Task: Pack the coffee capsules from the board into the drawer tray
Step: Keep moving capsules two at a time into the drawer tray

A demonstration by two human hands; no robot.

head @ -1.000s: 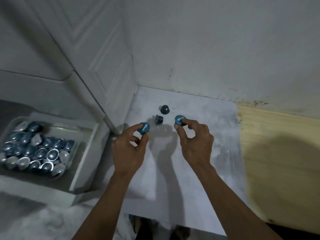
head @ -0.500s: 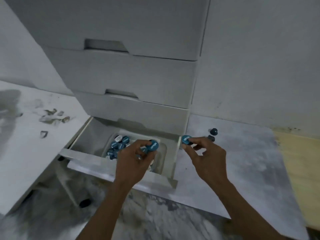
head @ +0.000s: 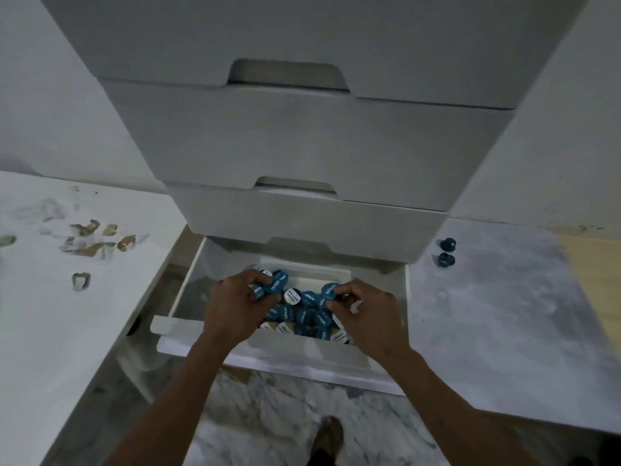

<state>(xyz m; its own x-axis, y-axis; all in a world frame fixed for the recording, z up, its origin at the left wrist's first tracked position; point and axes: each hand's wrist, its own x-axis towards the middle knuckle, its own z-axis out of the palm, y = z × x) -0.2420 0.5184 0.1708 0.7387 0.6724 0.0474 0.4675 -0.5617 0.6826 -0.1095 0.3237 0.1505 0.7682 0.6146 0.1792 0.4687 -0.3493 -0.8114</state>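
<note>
Both hands are over the open bottom drawer (head: 279, 359). My left hand (head: 235, 307) pinches a blue coffee capsule (head: 260, 290) above the left side of the clear tray (head: 331, 275), which holds several blue and silver capsules (head: 307, 319). My right hand (head: 366, 314) pinches another blue capsule (head: 328, 291) over the tray's right side. Two dark blue capsules, one (head: 448, 244) behind the other (head: 446, 259), lie on the grey marbled board (head: 497, 317) to the right of the drawer unit.
A white drawer unit (head: 302, 139) with shut upper drawers rises behind the open drawer. A white surface (head: 50, 314) with chipped patches lies at left. A pale wooden panel (head: 591, 260) borders the board at far right. A marbled floor and my foot (head: 326, 438) show below.
My view swung left from the board to the drawer. Both hands carried their capsules from the board to above the tray in the open drawer.
</note>
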